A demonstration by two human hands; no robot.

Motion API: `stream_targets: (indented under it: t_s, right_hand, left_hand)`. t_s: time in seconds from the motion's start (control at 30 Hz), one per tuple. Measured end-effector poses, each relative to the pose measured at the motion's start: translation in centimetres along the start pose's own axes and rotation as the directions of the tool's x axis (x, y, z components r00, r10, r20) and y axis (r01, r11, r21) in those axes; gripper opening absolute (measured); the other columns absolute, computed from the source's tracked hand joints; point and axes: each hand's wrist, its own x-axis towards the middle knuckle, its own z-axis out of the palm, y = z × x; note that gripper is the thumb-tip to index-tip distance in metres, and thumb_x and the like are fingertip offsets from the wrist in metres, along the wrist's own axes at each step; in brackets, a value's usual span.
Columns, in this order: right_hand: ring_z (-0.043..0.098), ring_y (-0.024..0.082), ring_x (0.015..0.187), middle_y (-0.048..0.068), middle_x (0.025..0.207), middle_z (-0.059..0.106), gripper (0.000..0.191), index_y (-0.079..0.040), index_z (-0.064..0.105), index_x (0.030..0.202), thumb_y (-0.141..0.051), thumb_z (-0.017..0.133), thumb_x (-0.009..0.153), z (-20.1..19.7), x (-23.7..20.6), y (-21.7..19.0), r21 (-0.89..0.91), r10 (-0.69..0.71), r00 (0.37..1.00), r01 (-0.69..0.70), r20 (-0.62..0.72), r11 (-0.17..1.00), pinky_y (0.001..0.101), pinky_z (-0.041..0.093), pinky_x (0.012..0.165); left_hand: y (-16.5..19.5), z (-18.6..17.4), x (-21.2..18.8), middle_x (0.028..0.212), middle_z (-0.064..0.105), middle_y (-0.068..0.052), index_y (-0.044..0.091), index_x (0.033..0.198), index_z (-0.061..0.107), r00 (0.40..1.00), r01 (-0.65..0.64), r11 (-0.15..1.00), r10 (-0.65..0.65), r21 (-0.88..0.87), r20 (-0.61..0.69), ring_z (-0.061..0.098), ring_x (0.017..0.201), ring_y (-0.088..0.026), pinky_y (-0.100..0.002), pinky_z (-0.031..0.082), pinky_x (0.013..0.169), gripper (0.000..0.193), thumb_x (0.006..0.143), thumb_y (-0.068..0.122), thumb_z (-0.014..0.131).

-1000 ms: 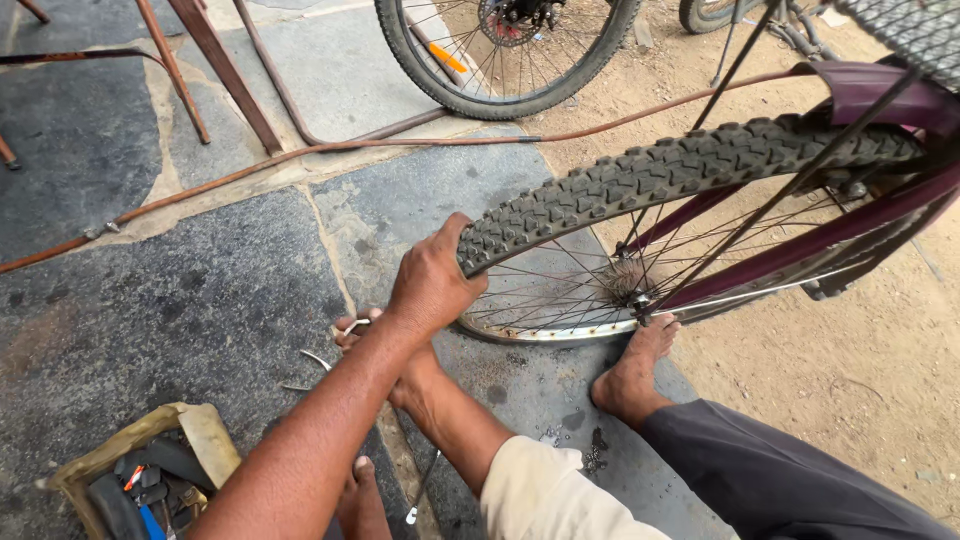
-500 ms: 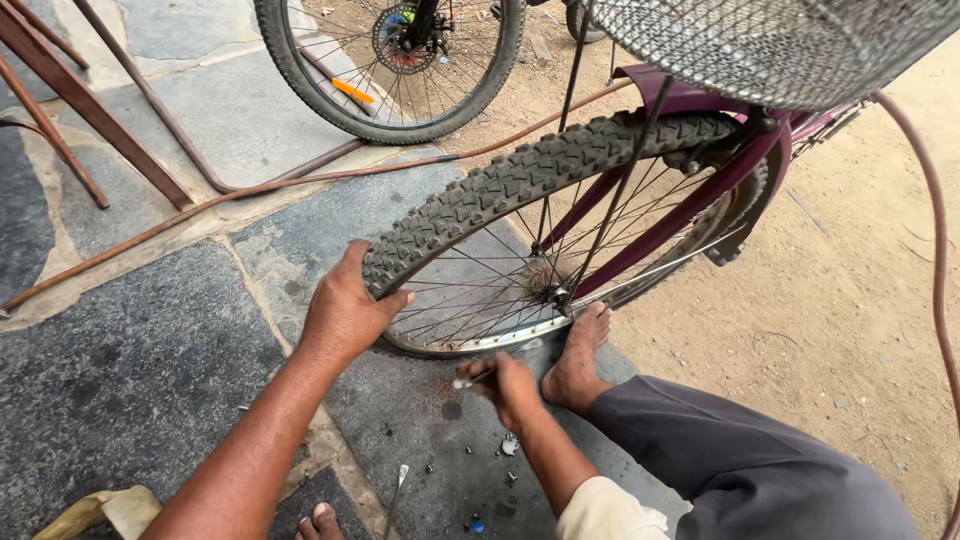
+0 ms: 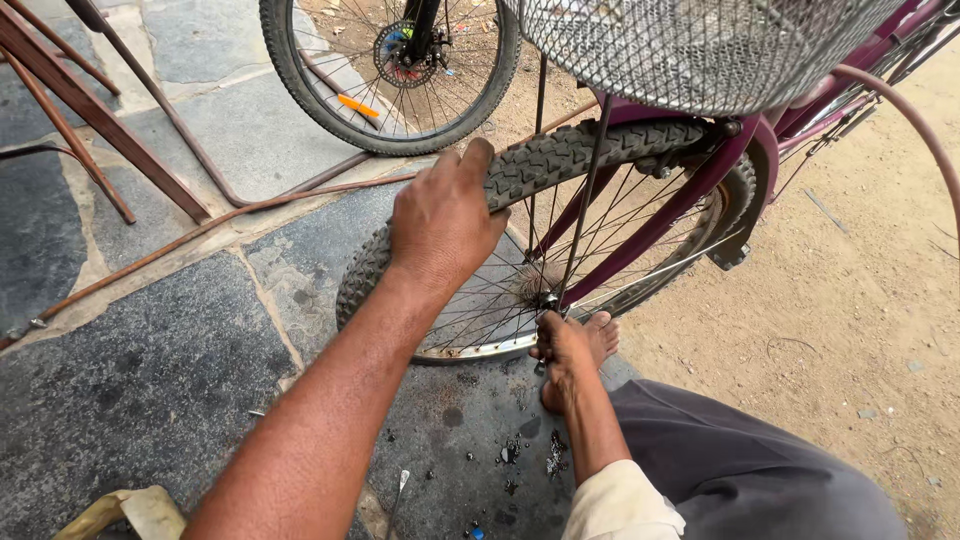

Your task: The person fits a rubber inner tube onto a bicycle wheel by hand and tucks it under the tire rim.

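Knobby tyre (image 3: 590, 150) of the purple bicycle's wheel sits raised just above the stone floor (image 3: 130, 390), under a wire basket (image 3: 700, 45). The left hand (image 3: 445, 215) is clamped over the tread, fingers curled round its edge; the right hand (image 3: 562, 340) is closed at the hub (image 3: 545, 300), though what it grips cannot be told. The step looks like work at the axle with the wheel steadied; next calls for a firm hold. Since half a second ago, the left hand has slid up the tyre and the view has drawn closer.
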Motion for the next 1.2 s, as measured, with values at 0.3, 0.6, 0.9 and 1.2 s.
stream_targets:
  t_s: [0.3, 0.6, 0.9, 1.2]
  right_hand:
    - [0.046, 0.040, 0.127, 0.032, 0.118, 0.066, 0.058, 0.005, 0.069, 0.106, -0.046, 0.070, 0.080, -0.3, -1.5, -0.4, -0.646, -0.326, 0.890, 0.048, -0.318, 0.762, 0.0494, 0.016, 0.122]
    - [0.050, 0.051, 0.094, 0.023, 0.100, 0.058, 0.058, 0.012, 0.054, 0.129, -0.034, 0.067, 0.095, 1.9, -1.3, 4.1, 0.124, 0.019, 0.997, -0.010, -0.076, 0.992, 0.0826, 0.030, 0.097]
    - [0.065, 0.048, 0.101, 0.029, 0.103, 0.070, 0.034, -0.002, 0.069, 0.107, -0.029, 0.050, 0.100, 9.5, -10.2, 10.8, -0.764, -0.160, 0.899, 0.432, 0.408, 0.479, 0.0540, 0.051, 0.090]
    - [0.072, 0.044, 0.086, 0.024, 0.097, 0.072, 0.022, -0.007, 0.065, 0.111, -0.009, 0.049, 0.095, 16.7, -10.5, 4.3, -0.777, -0.117, 0.782, 0.622, 0.612, 0.095, 0.0549, 0.057, 0.073]
  left_hand:
    - [-6.8, 1.6, -5.9, 0.098, 0.077, -0.013, 0.005, 0.118, 0.062, 0.986, 0.074, 0.944, -0.118, -0.323, -0.120, 0.077, 0.087, -0.026, -0.039, 0.061, 0.079, 0.048, 0.078, 0.020, 0.085]
    - [-13.4, 7.3, -16.2, 0.126, 0.066, -0.027, -0.002, 0.140, 0.048, 0.904, 0.258, 0.920, -0.337, -0.294, -0.263, 0.066, 0.114, -0.037, -0.044, 0.054, 0.095, 0.082, 0.077, 0.028, 0.093]
    - [-12.1, 6.6, -15.6, 0.113, 0.070, -0.019, 0.006, 0.135, 0.050, 0.853, 0.434, 0.814, -0.509, -0.387, -0.114, 0.071, 0.103, -0.033, -0.044, 0.056, 0.089, 0.082, 0.070, 0.030, 0.095]
    - [-17.1, 10.4, -17.7, 0.086, 0.075, -0.013, 0.007, 0.106, 0.063, 0.849, 0.510, 0.798, -0.527, -0.320, 0.040, 0.076, 0.082, -0.032, -0.043, 0.059, 0.072, 0.047, 0.072, 0.028, 0.088]
